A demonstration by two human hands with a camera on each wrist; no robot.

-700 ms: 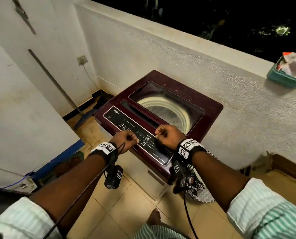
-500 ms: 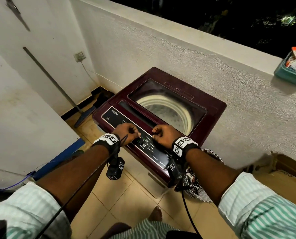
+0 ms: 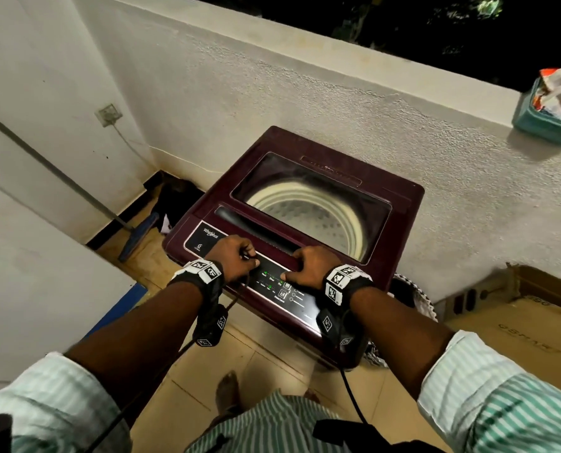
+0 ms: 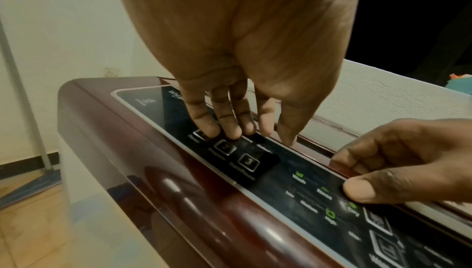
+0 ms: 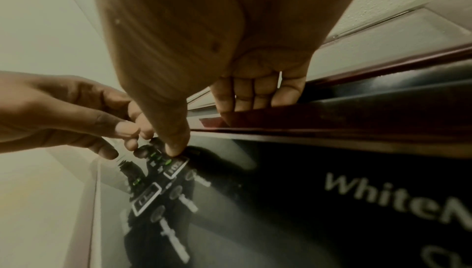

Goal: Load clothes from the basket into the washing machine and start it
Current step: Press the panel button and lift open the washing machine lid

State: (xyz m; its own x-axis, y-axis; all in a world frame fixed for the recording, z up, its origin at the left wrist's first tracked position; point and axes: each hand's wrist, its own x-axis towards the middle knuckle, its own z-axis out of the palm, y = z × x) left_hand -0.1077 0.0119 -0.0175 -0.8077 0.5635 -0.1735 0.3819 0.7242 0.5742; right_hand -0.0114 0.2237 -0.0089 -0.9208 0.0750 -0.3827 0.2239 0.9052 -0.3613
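Observation:
The maroon top-loading washing machine (image 3: 400, 197) stands against the wall, its glass lid (image 3: 305, 178) down and the pale drum visible through it. Both hands are at the black control panel (image 3: 297, 308), where green lights glow. My left hand (image 3: 236, 258) is curled, its fingertips (image 4: 207, 129) resting on the square buttons. On my right hand (image 3: 308, 266) the fingers (image 5: 255, 94) hook over the lid's front edge, and the thumb (image 4: 362, 191) presses the panel. Part of a patterned laundry basket (image 3: 418, 302) shows behind the machine's right side.
A teal tub (image 3: 543, 122) of packets sits on the parapet ledge at right. A cardboard box (image 3: 534, 318) lies on the floor right of the machine. A long-handled broom (image 3: 60, 178) leans in the left corner under a wall socket (image 3: 109, 114).
Both hands slid forward across the panel towards the lid. My right fingers now reach the lid's front edge. The head has come closer over the machine.

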